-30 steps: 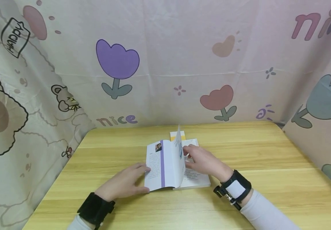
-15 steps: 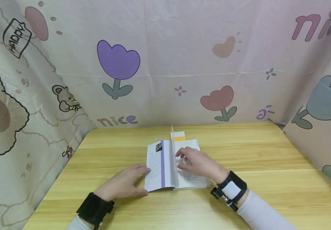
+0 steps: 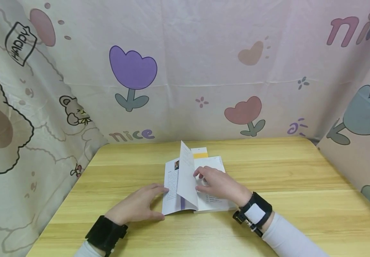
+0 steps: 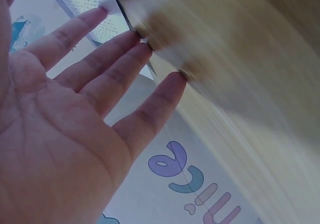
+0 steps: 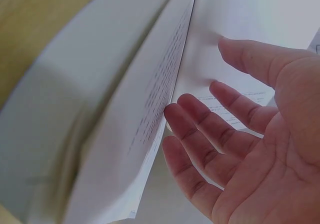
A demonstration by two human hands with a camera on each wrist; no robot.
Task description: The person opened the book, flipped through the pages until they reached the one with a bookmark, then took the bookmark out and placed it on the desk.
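An open paperback book (image 3: 215,164) lies on the table, its printed right-hand side facing up. One white page (image 3: 186,175) stands raised, leaning over to the left. Beneath it is the cover flap (image 3: 171,182), which carries a purple stripe and a small portrait. My left hand (image 3: 138,204) rests at the flap's left edge; the left wrist view has its fingers extended along that edge. Over the right-hand side is my right hand (image 3: 220,182), fingers loosely bent. In the right wrist view its fingertips are against or very near the raised page (image 5: 140,104), with nothing pinched.
A white and yellow piece (image 3: 199,152) pokes out behind the book's top edge. The wooden table (image 3: 284,171) extends to both sides. Patterned cloth (image 3: 185,64) hangs behind it and along the sides. Both wrists wear black straps (image 3: 105,233).
The raised page has swung from right of the spine, through upright, to lean left over the flap. My right hand has moved left and slightly down. My left hand stays nearly still.
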